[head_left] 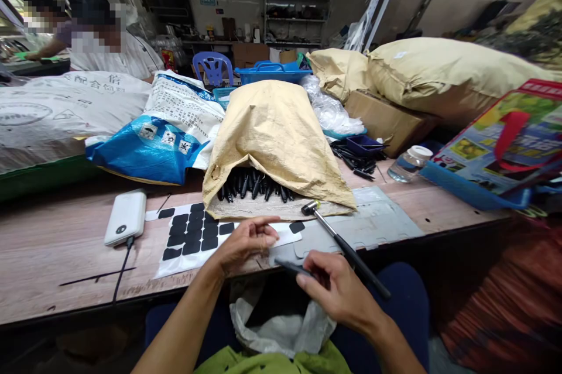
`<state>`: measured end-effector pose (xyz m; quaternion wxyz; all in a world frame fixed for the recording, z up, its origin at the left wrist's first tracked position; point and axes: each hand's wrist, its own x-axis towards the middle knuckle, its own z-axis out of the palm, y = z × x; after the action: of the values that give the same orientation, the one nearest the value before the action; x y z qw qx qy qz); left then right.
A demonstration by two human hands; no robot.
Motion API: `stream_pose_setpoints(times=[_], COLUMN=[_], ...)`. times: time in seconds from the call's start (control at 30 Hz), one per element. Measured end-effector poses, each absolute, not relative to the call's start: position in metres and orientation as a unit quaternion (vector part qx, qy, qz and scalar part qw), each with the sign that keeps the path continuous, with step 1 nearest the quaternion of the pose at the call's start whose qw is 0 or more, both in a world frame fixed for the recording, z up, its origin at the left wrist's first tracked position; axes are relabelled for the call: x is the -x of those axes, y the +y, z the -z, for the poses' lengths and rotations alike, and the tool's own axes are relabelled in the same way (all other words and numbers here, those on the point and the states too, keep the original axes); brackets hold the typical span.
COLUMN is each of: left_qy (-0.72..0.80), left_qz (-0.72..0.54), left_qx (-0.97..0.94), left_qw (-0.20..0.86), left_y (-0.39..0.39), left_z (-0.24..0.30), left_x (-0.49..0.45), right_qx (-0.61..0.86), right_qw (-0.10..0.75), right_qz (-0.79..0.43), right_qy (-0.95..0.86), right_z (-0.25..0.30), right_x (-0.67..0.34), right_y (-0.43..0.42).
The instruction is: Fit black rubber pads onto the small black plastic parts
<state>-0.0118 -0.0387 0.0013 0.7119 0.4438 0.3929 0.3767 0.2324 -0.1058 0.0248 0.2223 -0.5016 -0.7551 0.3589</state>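
A: Where is the thin, dark, smooth stick (290, 267)?

B: In the right hand (340, 286), on the near side of the big tan sack (281, 122). The thumb and fingers are clamped on it. They cover its back end, so I can't see how long it is.

A: And the left hand (246, 245)?

B: Right in front of the sack's mouth. The pointing finger sticks out, and the thumb is close to the other fingers. I can't tell if they pinch something small.

A: What is under it?

B: A white sheet (169, 268) with flat black squares (192, 243), in front of the sack and out to its left. The hand hides part of it, so I can't count all the squares.

A: What's in the sack?

B: Shiny black pointy pieces (254, 184) poke out. Their back ends are hidden inside.

A: Anything else?

B: A hammer (348, 251) with a metal neck and black handle, its head by the sack's right front corner. Nearer than the sack, a crumpled white bag (281, 333) sits in the lap, too dark inside to see. Both arms get cut off at the bottom.
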Motion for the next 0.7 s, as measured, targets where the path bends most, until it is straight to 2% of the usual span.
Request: stream_pose_setpoints(times=[0.07,0.13,0.2,0.27,0.37,0.5,0.6,0.7], left_qy=[0.483,0.599,0.702,0.744,0.771,0.777,0.774,0.766], left_qz=[-0.412,-0.422,-0.377,-0.322,-0.262,-0.238,-0.232,-0.244], left_qx=[-0.483,-0.52,-0.545,-0.564,-0.572,-0.579,-0.586,-0.591], left_qw=[0.603,0.439,0.26,0.155,0.101,0.068,0.059,0.068], left_y=[-0.021,0.003,0.025,0.041,0.049,0.044,0.04,0.035], left_z=[-0.007,-0.008,-0.007,-0.004,0.002,0.009,0.011,0.01], left_x=[0.025,0.036,0.04,0.039,0.034,0.031,0.033,0.036], right_qx=[0.489,0.521,0.565,0.587,0.604,0.611,0.61,0.589], right_qw=[0.108,0.025,-0.035,-0.094,-0.127,-0.12,-0.078,0.014], right_qz=[-0.373,-0.323,-0.251,-0.202,-0.197,-0.222,-0.234,-0.263], right_qy=[-0.781,-0.79,-0.786,-0.778,-0.762,-0.75,-0.753,-0.764], right_z=[-0.024,-0.013,0.008,0.032,0.063,0.08,0.066,0.031], right_x=[-0.245,-0.247,-0.239,-0.227,-0.212,-0.211,-0.217,-0.227], right_y=[-0.116,-0.121,-0.122,-0.121,-0.119,-0.124,-0.128,-0.124])
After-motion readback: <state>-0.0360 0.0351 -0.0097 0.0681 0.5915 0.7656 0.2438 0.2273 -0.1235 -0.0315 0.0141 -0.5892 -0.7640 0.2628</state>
